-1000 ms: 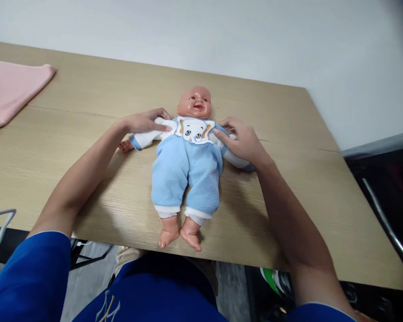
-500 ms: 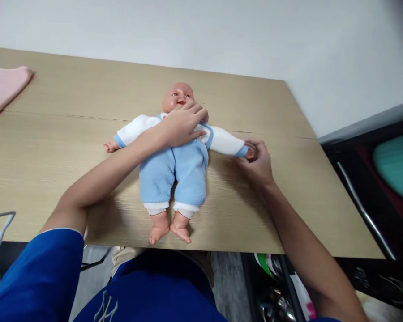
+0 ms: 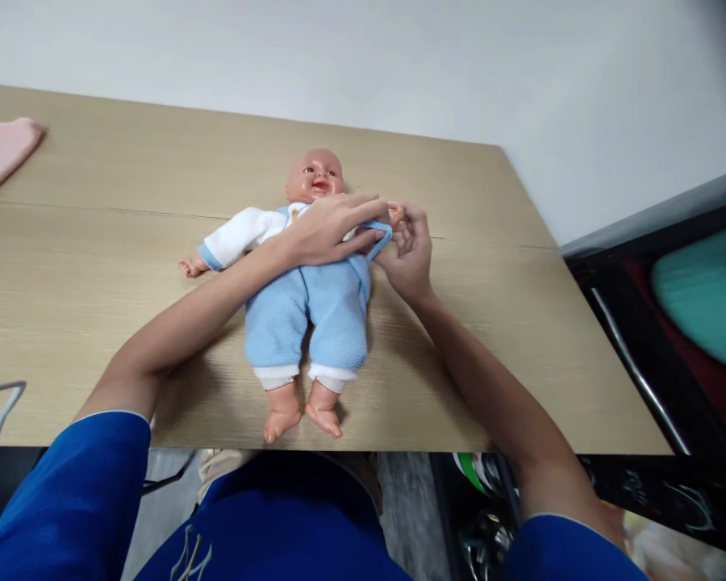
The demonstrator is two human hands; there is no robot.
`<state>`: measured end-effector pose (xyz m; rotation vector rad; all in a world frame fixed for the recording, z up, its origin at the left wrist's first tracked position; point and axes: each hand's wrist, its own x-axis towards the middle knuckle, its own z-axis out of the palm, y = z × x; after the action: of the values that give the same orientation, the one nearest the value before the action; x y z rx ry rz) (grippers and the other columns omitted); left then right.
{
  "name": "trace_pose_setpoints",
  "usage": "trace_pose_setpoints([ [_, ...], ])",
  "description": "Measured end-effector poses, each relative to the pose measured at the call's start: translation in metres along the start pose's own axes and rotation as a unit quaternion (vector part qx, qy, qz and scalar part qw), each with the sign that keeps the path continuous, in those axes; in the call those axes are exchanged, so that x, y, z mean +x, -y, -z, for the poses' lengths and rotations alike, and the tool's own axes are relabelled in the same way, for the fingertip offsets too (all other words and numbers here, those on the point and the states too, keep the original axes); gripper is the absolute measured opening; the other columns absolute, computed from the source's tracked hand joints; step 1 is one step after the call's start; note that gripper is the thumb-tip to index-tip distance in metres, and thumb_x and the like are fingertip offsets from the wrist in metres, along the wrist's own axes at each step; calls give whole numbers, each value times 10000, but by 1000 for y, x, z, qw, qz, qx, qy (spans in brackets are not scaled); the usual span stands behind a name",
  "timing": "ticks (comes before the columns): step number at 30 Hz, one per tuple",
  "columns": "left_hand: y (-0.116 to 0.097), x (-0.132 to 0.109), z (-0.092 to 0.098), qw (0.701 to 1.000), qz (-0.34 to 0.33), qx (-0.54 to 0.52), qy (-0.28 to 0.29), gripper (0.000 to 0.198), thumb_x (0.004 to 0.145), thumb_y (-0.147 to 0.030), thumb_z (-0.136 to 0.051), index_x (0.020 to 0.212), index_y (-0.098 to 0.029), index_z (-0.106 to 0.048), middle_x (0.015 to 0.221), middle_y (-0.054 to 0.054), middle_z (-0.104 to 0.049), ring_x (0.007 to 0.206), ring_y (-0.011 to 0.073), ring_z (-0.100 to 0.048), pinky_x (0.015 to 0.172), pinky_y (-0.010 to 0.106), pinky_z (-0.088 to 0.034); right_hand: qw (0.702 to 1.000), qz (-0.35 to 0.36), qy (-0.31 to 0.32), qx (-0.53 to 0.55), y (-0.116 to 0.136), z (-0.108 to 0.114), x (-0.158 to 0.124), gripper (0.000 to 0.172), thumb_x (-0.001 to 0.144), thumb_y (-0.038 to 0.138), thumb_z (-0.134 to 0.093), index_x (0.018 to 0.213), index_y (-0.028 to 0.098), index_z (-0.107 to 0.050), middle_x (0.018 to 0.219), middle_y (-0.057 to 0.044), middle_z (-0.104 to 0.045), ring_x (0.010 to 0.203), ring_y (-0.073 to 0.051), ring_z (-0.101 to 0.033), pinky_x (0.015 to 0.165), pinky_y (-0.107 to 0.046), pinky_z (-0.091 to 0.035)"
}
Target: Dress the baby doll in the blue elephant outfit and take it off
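A baby doll [image 3: 278,315] in light blue fleece overalls and a white top lies on its back on the table, head away from me. My left hand [image 3: 332,230] lies across its chest, fingers closed on the blue-edged armhole trim [image 3: 382,242] at the shoulder on my right. My right hand [image 3: 408,254] is closed around the doll's arm on that side, which is bent up close to the trim; the small doll hand [image 3: 395,215] shows at my fingertips. Most of that sleeve is hidden behind my hands. The other doll arm [image 3: 233,238] is stretched out to the left.
Pink cloth [image 3: 3,153] lies at the table's far left. A white cable [image 3: 0,436] hangs by the near left edge. To the right, beyond the wooden table [image 3: 490,186], stands a dark thing with a metal bar [image 3: 638,371] and a teal item [image 3: 707,290]. A wall rises behind.
My right hand has moved left with the doll's arm, bending it in from outstretched to beside the shoulder. The left hand has shifted slightly toward the shoulder, and the blue trim is pulled outward.
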<state>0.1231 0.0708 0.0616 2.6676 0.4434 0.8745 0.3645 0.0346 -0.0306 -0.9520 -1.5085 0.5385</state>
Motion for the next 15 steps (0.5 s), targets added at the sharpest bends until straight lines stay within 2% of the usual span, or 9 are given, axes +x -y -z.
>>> trace_pose_setpoints([
  [2,-2,-2,2,999,23,-17,-16,526,1204,-684,-437,1268,-250,-727,1201,156,-805,1177,354,-780,1054,490,-575,1000,8,8,-10,7,-10,-6,776,858,653,-973,1490,355,-637,1507,-86,-766,1295,-326,-817,1166,-547,-699],
  [4,-6,-2,4,996,77,-35,-26,456,1163,-676,-546,1240,-269,-735,1185,136,-811,1177,351,-777,1058,494,-584,999,8,24,-35,13,-11,-11,730,900,615,-929,1517,347,-646,1508,-105,-762,1315,-350,-804,1177,-576,-680],
  [8,-14,3,7,981,175,-81,-38,278,1054,-504,-746,1200,-268,-750,1149,100,-811,1165,336,-774,1067,502,-600,990,-23,82,-111,25,-2,-15,720,931,621,-861,1568,358,-650,1512,-123,-737,1404,-404,-732,1211,-645,-637],
  [10,-13,7,6,973,199,-105,-47,236,1036,-427,-745,1185,-243,-748,1113,96,-801,1160,333,-770,1068,511,-608,984,-30,109,-137,34,1,-15,644,951,681,-814,1497,357,-707,1443,-118,-746,1396,-417,-712,1232,-671,-612],
  [12,-9,11,3,968,213,-120,-49,207,1034,-377,-725,1169,-221,-741,1091,93,-792,1168,329,-762,1076,514,-611,981,-25,125,-145,44,2,-17,549,988,766,-738,1341,348,-778,1391,-120,-746,1405,-422,-688,1273,-681,-574],
  [15,-1,13,-1,968,216,-123,-39,175,1024,-343,-728,1133,-206,-734,1089,83,-792,1167,320,-754,1092,505,-600,988,-41,108,-101,53,-3,-21,540,1038,847,-642,1149,340,-793,1313,-118,-752,1376,-399,-701,1288,-647,-568],
])
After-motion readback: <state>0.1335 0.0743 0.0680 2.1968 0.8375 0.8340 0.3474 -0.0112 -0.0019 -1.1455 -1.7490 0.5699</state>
